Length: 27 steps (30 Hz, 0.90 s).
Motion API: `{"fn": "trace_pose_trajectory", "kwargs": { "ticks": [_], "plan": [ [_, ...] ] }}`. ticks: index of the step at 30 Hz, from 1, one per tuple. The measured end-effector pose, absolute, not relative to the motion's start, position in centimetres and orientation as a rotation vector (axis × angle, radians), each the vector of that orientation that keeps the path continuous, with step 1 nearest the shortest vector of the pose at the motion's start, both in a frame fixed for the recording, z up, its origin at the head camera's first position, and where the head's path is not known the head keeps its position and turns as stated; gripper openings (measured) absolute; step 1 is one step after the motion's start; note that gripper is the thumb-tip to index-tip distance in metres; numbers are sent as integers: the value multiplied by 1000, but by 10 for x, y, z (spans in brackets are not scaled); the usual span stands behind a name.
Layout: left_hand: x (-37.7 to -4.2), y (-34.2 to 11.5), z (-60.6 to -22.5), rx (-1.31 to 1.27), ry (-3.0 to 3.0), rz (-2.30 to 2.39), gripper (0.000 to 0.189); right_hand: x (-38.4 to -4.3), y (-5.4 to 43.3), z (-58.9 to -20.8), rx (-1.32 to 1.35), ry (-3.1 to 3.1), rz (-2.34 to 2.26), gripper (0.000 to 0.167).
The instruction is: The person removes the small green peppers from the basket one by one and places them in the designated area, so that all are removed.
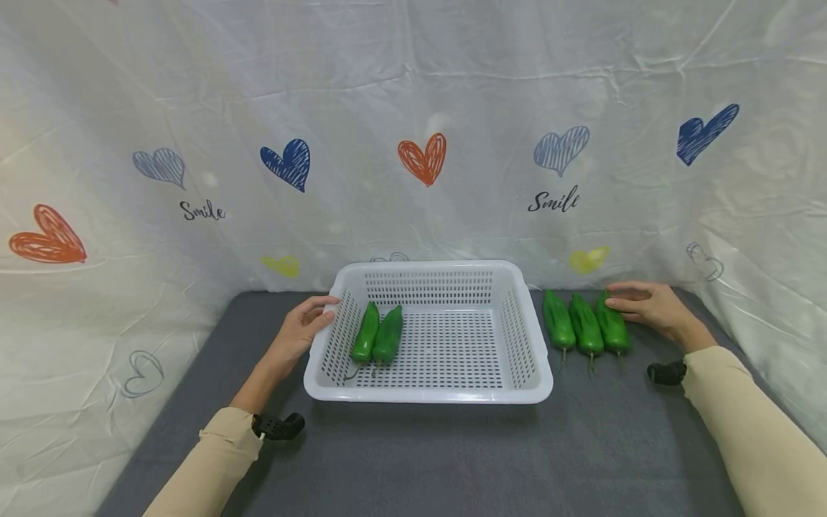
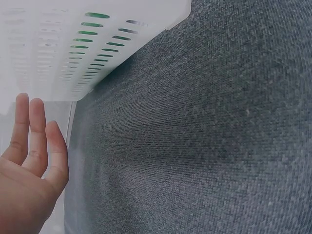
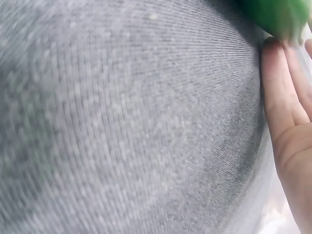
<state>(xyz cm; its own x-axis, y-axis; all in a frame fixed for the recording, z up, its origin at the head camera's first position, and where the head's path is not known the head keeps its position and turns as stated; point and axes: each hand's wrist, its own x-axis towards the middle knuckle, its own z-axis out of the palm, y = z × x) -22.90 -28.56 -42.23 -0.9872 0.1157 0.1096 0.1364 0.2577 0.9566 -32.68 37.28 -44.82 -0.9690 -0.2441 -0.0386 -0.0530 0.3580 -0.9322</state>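
In the head view a white plastic basket [image 1: 426, 396] with slotted walls stands on the grey table. Two green peppers [image 1: 388, 336] lie in its left part. My left hand [image 1: 302, 327] touches the basket's left rim near the far corner; in the left wrist view several fingers [image 2: 57, 146] extend loosely beside the outer wall. To the right of the basket, three green peppers lie side by side, stems toward me. My right hand [image 1: 652, 309] is at the far end of the rightmost pepper [image 1: 614, 332], thumb and fingertips about its tip. The right wrist view shows fairly straight fingers [image 3: 276, 87] by a blurred pepper [image 3: 280, 17].
Left of the rightmost pepper lie the middle pepper [image 1: 586, 327] and the pepper nearest the basket [image 1: 558, 321]. A white sheet [image 1: 362, 93] printed with hearts hangs behind the grey table [image 1: 426, 459]. Each wrist wears a black strap-on device [image 1: 279, 427].
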Motion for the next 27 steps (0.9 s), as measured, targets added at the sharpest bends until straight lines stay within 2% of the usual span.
{"fn": "trace_pose_trajectory", "kwargs": {
  "ticks": [27],
  "plan": [
    [-232, -289, -427, -240, -2467, -1908, 42, -304, 371, -428, -334, 2606, -1528, 68]
  ]
}}
